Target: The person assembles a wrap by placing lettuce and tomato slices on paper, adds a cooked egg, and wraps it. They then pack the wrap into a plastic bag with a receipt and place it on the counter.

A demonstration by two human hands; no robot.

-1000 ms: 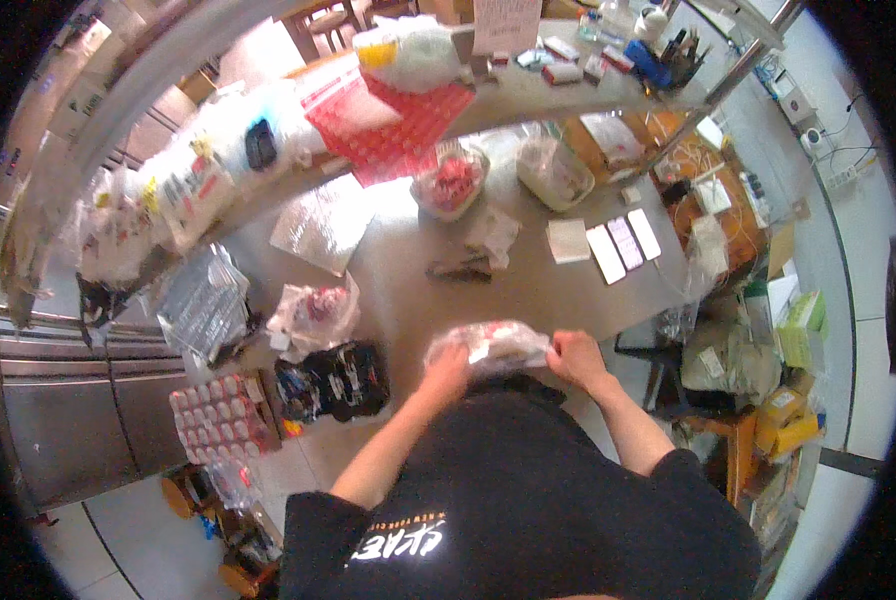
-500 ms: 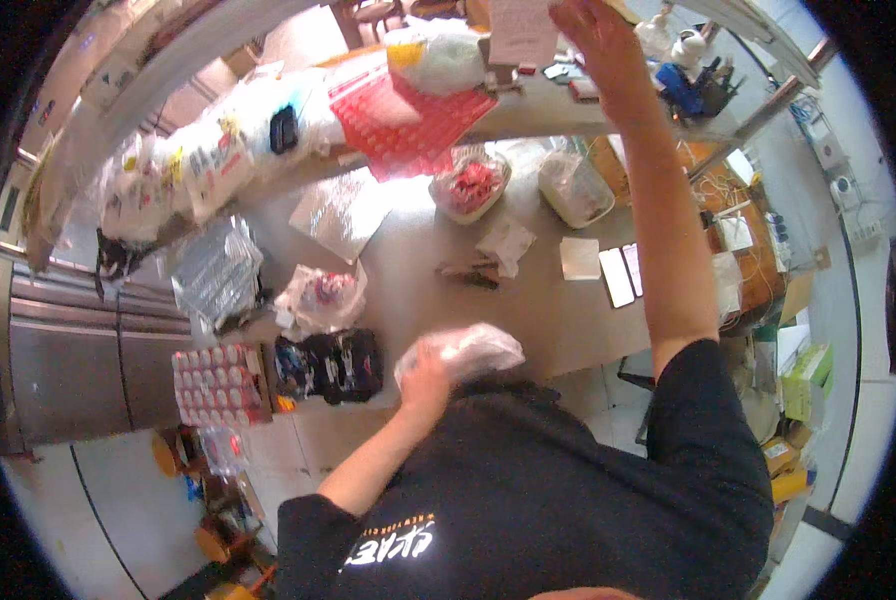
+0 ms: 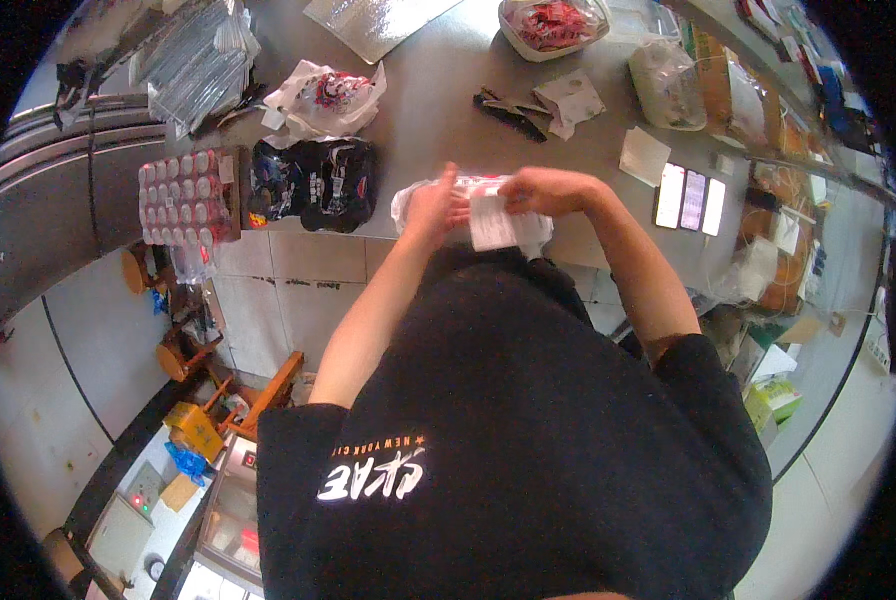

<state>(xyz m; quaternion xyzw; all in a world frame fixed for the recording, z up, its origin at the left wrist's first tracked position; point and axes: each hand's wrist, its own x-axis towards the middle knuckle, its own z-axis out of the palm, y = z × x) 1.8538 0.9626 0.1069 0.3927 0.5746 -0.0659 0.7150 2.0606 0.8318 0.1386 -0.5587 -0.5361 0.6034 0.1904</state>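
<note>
My right hand (image 3: 553, 190) pinches a white paper slip (image 3: 494, 224) near its upper edge. The slip hangs over a white plastic bag (image 3: 538, 234) with reddish print, lying at the near edge of the metal table (image 3: 438, 110). Fingers apart, my left hand (image 3: 431, 210) is at the bag's left part, its fingertips close to the slip's left side. Whether those fingertips touch the slip I cannot tell. What the bag contains is hidden.
Left stand a black-wrapped pack (image 3: 313, 185), a pack of cans (image 3: 180, 195) and a red-printed plastic bag (image 3: 326, 100). Beyond my hands lie a dark scissors-like tool (image 3: 513, 115) and a tub of red packets (image 3: 556, 22). Several phones (image 3: 692, 202) lie right, near a paper square (image 3: 645, 156).
My right hand has come down from the far shelf with the paper slip to the bag. My left hand has loosened from the bag, its fingers now apart. The view has tilted nearer.
</note>
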